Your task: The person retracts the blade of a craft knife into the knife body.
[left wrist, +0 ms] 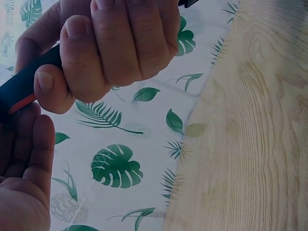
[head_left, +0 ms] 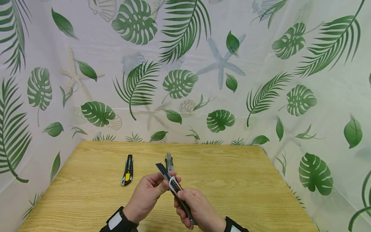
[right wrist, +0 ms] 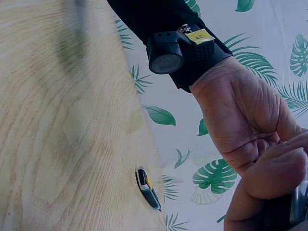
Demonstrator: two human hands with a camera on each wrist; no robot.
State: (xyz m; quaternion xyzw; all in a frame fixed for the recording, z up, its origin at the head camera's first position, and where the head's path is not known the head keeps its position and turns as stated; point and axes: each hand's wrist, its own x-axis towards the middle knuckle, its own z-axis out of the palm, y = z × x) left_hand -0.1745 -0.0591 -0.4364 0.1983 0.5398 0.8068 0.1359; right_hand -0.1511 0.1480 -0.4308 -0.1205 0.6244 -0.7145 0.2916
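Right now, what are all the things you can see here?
Held utility knife: one, black and silver, dark blade out, above the table, in both hands.
Yellow-and-black knife: one, lying on the table, left of the hands.
Grey knife: one, lying on the table behind the hands.
Table: one, light wood.
Curtain: white with green leaves, around the table.
Left hand: fingers pinch the knife near the blade.
Right hand: grips the handle.

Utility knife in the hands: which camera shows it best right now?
The head view. It shows the whole utility knife, blade extended, with the right hand gripping the handle and the left hand pinching near the blade. The left wrist view shows only a stretch of dark handle; the right wrist view shows just a blurred sliver.
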